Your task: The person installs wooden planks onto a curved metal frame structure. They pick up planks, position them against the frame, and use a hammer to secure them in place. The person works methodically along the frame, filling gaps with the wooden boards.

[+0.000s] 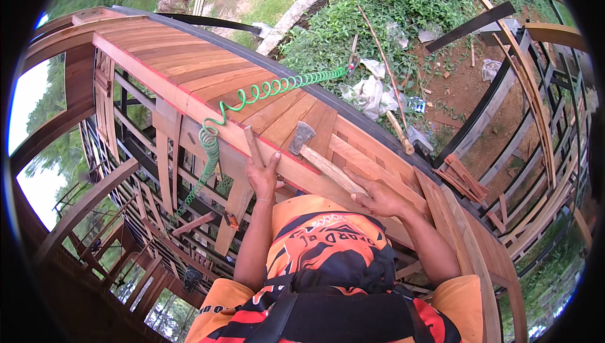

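My left hand (261, 178) is closed round a short, narrow strip of wood (253, 145), held upright at the side of a long pale beam. In my right hand (380, 197) is the wooden handle (331, 169) of a hammer. Its blocky grey metal head (302, 137) is over the planks, just right of the wood strip. Brown planks (208, 69) lie side by side along the curved deck, and a red line runs along the edge of the beam (179, 96). Part of my left fingers is hidden behind the beam.
A green coiled hose (277, 86) crosses the planks and hangs down through the frame at left. An orange-handled tool (232, 220) is among the timbers below. Curved ribs (529, 103) stand at right. White plastic sheets (373, 96) lie on the ground beyond the dark edge.
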The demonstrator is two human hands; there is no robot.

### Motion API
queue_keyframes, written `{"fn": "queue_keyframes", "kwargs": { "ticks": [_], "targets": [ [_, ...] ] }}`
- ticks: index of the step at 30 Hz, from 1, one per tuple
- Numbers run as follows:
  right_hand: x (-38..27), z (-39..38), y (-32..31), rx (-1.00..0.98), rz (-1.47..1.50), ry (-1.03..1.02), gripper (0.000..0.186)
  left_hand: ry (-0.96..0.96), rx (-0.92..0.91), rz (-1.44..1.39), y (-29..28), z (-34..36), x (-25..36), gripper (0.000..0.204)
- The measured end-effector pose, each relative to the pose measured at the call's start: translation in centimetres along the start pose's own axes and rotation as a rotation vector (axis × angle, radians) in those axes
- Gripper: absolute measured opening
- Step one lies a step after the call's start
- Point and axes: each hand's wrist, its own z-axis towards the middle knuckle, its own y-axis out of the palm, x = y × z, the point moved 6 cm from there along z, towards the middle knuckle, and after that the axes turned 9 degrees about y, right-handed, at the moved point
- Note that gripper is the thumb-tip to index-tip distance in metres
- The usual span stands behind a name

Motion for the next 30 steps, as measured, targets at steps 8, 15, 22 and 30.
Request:
{"fn": "queue_keyframes", "kwargs": {
  "ticks": [8,15,22,30],
  "targets": [
    [1.3,0.7,0.1,0.103,0.037,-0.113,0.074,-0.029,0.031,0.019,0.4,0.1,-0.2,0.059],
    [-1.3,1.3,-0.7,0.241,0.426,0.069,0.073,0.010,0.019,0.032,0.1,0.0,-0.9,0.061],
    [-1.9,1.5,-1.5,0.108,0.218,0.087,0.077,0.166,0.053,0.109,0.2,0.7,-2.6,0.064],
    [0.1,2.1,0.3,0.041,-0.049,-0.136,0.080,0.094,0.025,0.070,0.3,-0.9,0.8,0.062]
  ]
}}
